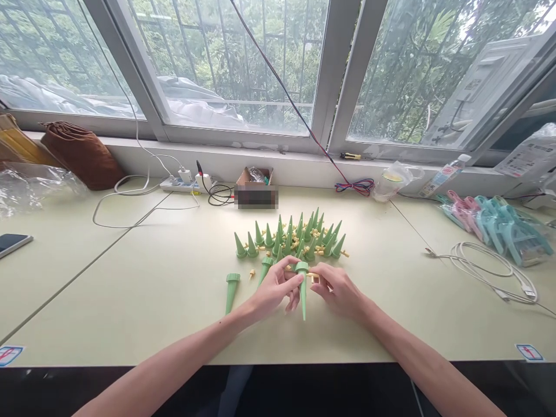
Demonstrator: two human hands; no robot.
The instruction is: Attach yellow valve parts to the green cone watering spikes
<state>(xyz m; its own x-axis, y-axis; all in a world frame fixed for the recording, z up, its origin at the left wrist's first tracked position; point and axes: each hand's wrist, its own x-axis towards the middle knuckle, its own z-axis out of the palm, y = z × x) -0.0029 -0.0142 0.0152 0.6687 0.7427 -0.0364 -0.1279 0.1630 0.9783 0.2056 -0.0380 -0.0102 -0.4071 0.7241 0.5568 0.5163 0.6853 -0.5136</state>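
My left hand (pixel 277 288) is closed on a green plant watering spike (pixel 303 298), its wide cap up and its tip pointing down. At the cap's right side, my right hand (pixel 341 288) pinches a small yellow valve (pixel 312 278); whether it is joined to the spike cannot be seen. Two more green spikes lie to the left: one spike (pixel 232 286) in the open, the other spike (pixel 266 265) partly behind my left hand. Between them sits a small yellow fitting (pixel 252 274). Beyond my hands, several spikes with yellow valves (pixel 288 240) stand cap down, points up.
A small open box (pixel 255 176) and a power strip (pixel 185 182) with cables stand at the window side. On the right lie a coiled white cable (pixel 490 272) and pastel clips (pixel 499 229). A phone (pixel 14 244) rests at the left edge, near a brown bag (pixel 82 153).
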